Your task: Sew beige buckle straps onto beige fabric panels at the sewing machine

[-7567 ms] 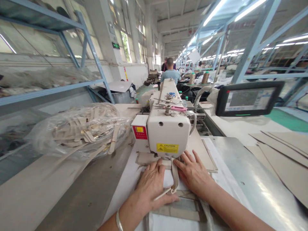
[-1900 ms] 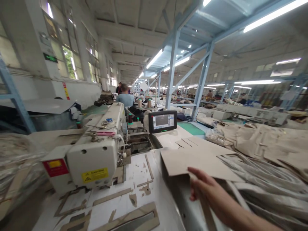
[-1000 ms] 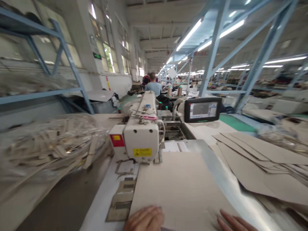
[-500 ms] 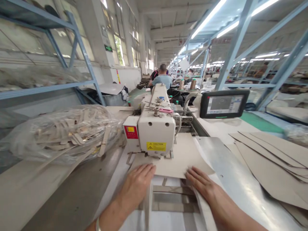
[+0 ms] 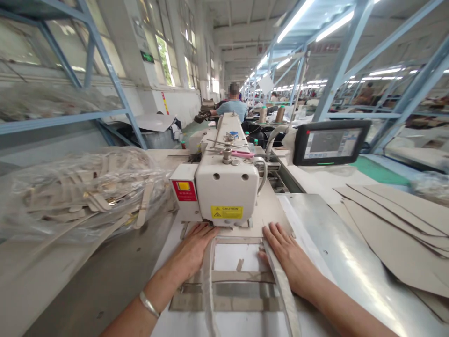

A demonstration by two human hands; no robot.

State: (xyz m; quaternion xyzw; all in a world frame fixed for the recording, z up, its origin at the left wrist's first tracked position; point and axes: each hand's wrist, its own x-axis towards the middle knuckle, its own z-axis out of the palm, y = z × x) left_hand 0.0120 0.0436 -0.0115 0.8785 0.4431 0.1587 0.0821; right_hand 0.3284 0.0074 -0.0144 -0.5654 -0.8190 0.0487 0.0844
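A beige sheet lies beneath the head of a white sewing machine. My left hand is flat at the sheet's front left edge, with its fingertips close under the machine head. On the right front part of the sheet rests my right hand, fingers stretched forward and slightly apart. Two pale strips, a left strip and a right strip, run from beside the hands towards me. Between them lies a white template with taupe bands across it. The needle area is hidden by the machine head.
To the left sits a clear plastic bag of beige cut strips. Stacked beige panels lie at the right, beyond a metal plate. A touchscreen stands behind. Further back a person sits facing away.
Both hands have moved forward with the beige sheet, which now reaches further under the machine head. More of the two pale strips and the taupe bands shows. The view has shifted slightly.
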